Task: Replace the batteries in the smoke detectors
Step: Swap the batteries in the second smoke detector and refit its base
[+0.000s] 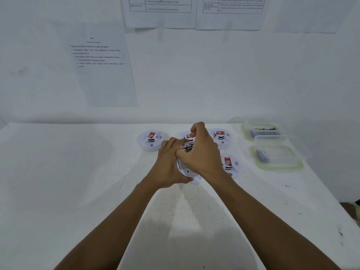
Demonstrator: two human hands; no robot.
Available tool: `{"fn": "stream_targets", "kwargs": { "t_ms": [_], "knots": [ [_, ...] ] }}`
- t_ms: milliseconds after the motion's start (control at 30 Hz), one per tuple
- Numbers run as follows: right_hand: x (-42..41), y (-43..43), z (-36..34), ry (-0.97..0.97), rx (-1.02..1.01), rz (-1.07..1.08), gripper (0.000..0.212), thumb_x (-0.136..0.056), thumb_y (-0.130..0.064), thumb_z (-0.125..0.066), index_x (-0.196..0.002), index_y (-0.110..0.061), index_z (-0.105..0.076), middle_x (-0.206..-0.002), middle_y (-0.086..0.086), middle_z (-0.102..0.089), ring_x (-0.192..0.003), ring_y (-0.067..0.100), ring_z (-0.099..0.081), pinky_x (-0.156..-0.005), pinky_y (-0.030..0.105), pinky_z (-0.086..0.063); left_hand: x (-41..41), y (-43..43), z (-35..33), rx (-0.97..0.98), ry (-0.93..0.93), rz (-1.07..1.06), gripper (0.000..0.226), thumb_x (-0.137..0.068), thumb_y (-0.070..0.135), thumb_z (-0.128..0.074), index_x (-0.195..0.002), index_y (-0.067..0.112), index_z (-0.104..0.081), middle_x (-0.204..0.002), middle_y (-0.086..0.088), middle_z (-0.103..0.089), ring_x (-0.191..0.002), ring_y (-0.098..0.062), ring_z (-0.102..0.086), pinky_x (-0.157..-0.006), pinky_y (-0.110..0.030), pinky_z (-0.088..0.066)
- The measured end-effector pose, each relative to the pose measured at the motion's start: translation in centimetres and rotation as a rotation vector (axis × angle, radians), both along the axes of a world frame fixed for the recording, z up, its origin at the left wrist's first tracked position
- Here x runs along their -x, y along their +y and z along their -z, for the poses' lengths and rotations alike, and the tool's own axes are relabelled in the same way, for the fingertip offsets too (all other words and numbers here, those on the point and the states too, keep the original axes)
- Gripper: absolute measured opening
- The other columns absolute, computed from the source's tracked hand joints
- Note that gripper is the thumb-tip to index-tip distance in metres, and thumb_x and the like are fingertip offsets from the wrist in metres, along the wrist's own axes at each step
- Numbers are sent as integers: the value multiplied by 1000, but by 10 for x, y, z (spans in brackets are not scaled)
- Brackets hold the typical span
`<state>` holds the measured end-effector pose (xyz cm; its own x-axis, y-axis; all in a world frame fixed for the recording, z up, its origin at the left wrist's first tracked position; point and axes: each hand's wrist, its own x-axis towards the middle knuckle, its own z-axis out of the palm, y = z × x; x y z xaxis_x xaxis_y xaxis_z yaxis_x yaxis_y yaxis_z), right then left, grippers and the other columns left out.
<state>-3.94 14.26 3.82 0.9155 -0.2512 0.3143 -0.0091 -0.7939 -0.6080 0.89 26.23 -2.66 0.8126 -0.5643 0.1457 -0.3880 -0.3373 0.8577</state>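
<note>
My left hand grips a white round smoke detector held above the table, turned so its back and battery bay face me. My right hand rests over its top with fingertips pinched at the battery bay; whether a battery sits between the fingers is hidden. Other smoke detectors with red stickers lie on the table: one at the left, one behind my hands, one at the right and one nearer on the right.
Two clear plastic containers stand at the right of the white table: the far container holds several batteries, the near container holds one battery. Printed sheets hang on the wall behind. The table's right edge runs diagonally near.
</note>
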Motion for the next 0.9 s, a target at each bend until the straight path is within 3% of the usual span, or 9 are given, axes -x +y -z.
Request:
{"fn": "stream_targets", "kwargs": {
  "t_ms": [167, 233, 300, 400, 467, 533, 633, 767, 900],
  "knots": [
    [-3, -9, 11, -90, -3, -146, 39, -78, -24, -70, -113, -18, -52, -111, -3, -53, -89, 11, -55, -65, 17, -46, -2, 8, 0, -15, -108, 16, 92, -50, 86, -62, -123, 41, -30, -131, 25, -29, -127, -4, -31, -115, -22, -14],
    [-4, -15, 18, -145, 23, -212, 31, -79, -21, -70, -108, -17, -61, -120, -1, -53, -94, 8, -55, -72, 20, -50, -5, 7, -2, -65, -172, -29, 93, -52, 71, -76, -131, 47, -33, -136, 23, -39, -130, 1, -33, -112, -18, -16],
    [-5, -21, 24, -186, 38, -268, 23, -81, -19, -68, -104, -17, -68, -129, 1, -53, -103, 9, -56, -83, 23, -49, -7, 4, -2, -3, -114, 7, 90, -56, 72, -75, -133, 55, -32, -135, 33, -40, -127, 14, -31, -114, -19, -14],
    [-5, -30, 29, -246, 68, -281, 20, -83, -22, -68, -102, -19, -71, -134, 2, -52, -120, 18, -51, -95, 30, -43, -6, -3, 3, -3, -147, 14, 92, -62, 33, -89, -137, 16, -36, -132, 14, -41, -120, 7, -37, -114, -12, -15],
    [-2, -38, 25, -306, 32, -263, 18, -84, -23, -68, -100, -17, -70, -125, 1, -59, -114, 18, -54, -93, 31, -44, -4, -7, 0, -7, -172, 4, 92, -60, 30, -89, -134, 17, -36, -125, 16, -42, -117, 3, -40, -110, -14, -22],
    [5, -51, 17, -338, -90, -262, 15, -86, -19, -67, -100, -14, -67, -104, -4, -66, -98, 12, -60, -85, 27, -47, -4, -14, -2, -45, -244, -7, 94, -54, 45, -88, -132, 28, -37, -120, 17, -45, -115, -5, -43, -104, -21, -30],
    [19, -88, 7, -270, -157, -225, 26, -88, -17, -67, -113, -22, -63, -90, -12, -69, -91, 6, -63, -83, 20, -45, -2, -32, -7, -59, -296, 11, 103, -47, 46, -89, -135, 28, -37, -127, 9, -45, -120, -12, -40, -103, -31, -34],
    [29, -163, 1, -239, -31, -100, 13, -85, -17, -72, -97, -22, -70, -83, -15, -69, -83, 5, -62, -75, 14, -40, 7, -67, -22, -14, -329, 17, 101, -44, 36, -91, -130, 26, -40, -121, 20, -42, -116, 1, -35, -102, -36, -35],
    [35, -245, 0, -71, 27, 35, 7, -83, -20, -73, -88, -22, -68, -74, -15, -67, -82, 5, -62, -72, 15, -40, 18, -102, -32, 13, -320, 34, 102, -42, 32, -94, -127, 43, -38, -115, 37, -39, -114, 4, -37, -100, -35, -37]
  ]
}}
